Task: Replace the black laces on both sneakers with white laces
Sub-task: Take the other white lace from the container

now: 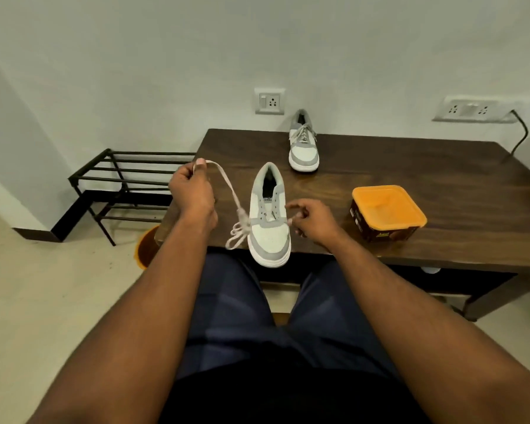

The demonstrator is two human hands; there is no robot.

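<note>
Near sneaker (pixel 270 223) at the counter's (pixel 410 179) front edge, toe overhanging toward the lap, heel pointing away. White lace (pixel 227 186) through the lowest eyelets only; upper eyelets bare. Left hand (pixel 192 191) raised left of the shoe, grip pinching one lace end between thumb and forefinger, lace running taut down to the shoe's left side. Slack loops of the same lace bunched beside the toe, hanging past the counter edge. Right hand (pixel 311 220) just right of the shoe, fingers curled, grip seemingly pinching the other lace end near the lower eyelets, though blur makes the contact unclear. Far sneaker (pixel 303 148) at the counter's back edge near the wall, fully laced in white, toe toward the camera, well apart from the near one. Orange-lidded tub (pixel 387 211) on the counter, right of the right hand. Black rack (pixel 126 182) on the floor, left of the counter. Socket (pixel 270 101) on the wall behind the far sneaker.
</note>
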